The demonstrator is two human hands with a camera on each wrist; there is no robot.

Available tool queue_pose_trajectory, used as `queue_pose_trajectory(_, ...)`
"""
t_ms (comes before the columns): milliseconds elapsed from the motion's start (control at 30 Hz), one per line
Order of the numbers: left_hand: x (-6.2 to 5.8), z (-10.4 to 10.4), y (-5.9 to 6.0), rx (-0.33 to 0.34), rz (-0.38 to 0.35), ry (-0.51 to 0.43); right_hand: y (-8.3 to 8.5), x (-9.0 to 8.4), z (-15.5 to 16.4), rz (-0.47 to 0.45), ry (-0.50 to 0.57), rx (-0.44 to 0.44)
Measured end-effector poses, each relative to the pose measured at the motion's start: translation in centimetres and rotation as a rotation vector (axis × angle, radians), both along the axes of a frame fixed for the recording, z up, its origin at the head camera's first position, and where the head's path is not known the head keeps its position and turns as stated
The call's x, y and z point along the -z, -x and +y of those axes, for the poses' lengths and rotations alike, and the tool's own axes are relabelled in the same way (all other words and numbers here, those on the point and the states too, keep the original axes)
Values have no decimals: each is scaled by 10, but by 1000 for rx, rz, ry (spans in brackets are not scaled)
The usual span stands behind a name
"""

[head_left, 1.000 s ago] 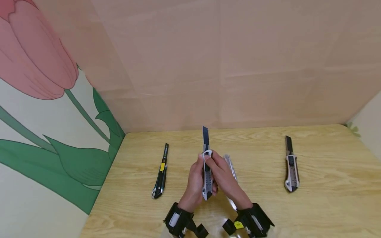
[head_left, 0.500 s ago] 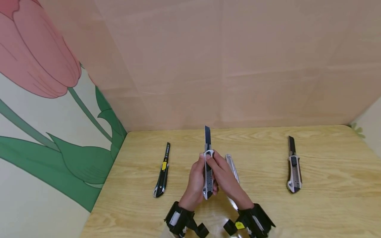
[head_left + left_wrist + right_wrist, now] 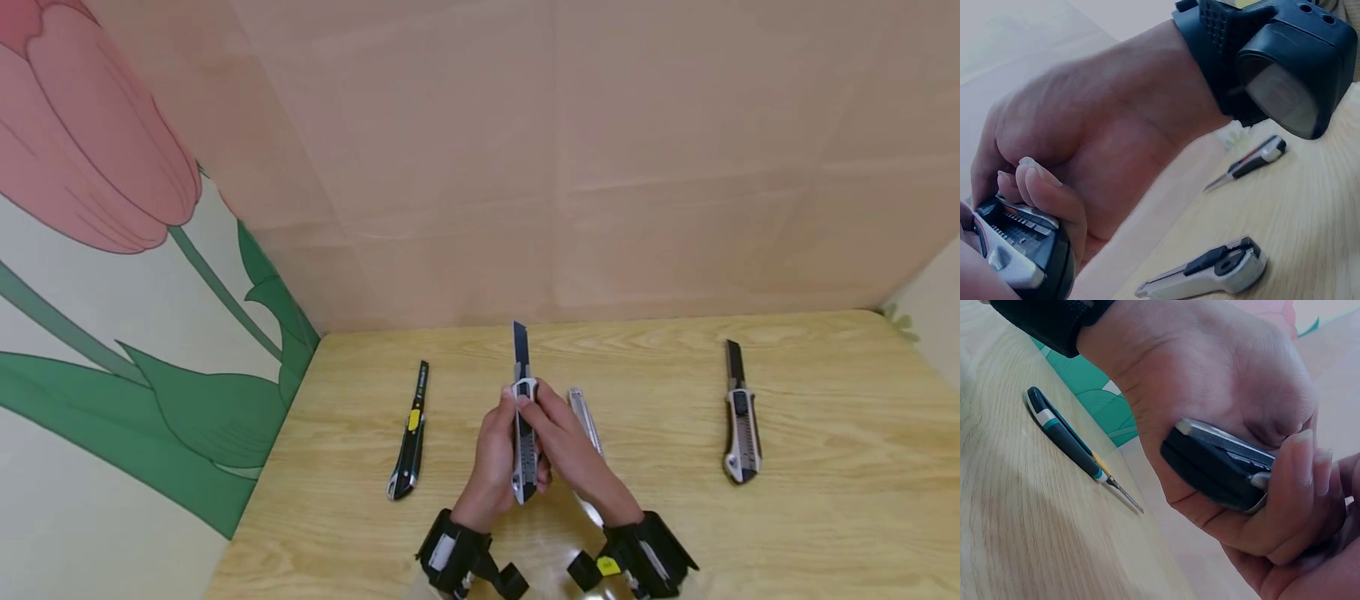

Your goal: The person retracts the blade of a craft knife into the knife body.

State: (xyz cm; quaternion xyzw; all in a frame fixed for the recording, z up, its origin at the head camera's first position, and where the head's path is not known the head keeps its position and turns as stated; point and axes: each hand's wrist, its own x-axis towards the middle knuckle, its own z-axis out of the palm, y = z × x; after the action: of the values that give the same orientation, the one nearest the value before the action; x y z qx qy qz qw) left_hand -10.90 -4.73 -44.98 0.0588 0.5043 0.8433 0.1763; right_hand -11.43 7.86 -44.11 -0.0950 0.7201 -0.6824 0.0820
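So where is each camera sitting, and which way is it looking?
Head: worn on the head, looking forward and down at the wooden table; both hands hold the held knife, blade out, pointing away.
Left wrist: on the left wrist, looking across at the right hand and two knives lying beyond.
Right wrist: on the right wrist, looking across at the left hand and the yellow-slider knife.
Shared: every view shows the held knife; head and right wrist both show the yellow-slider knife.

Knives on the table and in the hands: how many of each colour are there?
Black with yellow: 1, on the table
Silver and black: 2, one held in both hands, one at the right
Plain silver: 1, behind the right hand
Total: 4
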Motion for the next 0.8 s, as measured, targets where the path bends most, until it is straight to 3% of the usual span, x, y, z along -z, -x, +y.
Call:
queue_pose_trajectory(200, -1, -1, -1, -22, -14, 17, -1, 0, 0, -9, 8, -16)
queue_pose_trajectory(467, -3, -3, 1, -75, -21, 48, -2, 2, -7, 3, 29, 25)
queue_pose_trajectory(800, -6, -3, 1, -70, -18, 72, -2, -1, -8, -11, 65, 23)
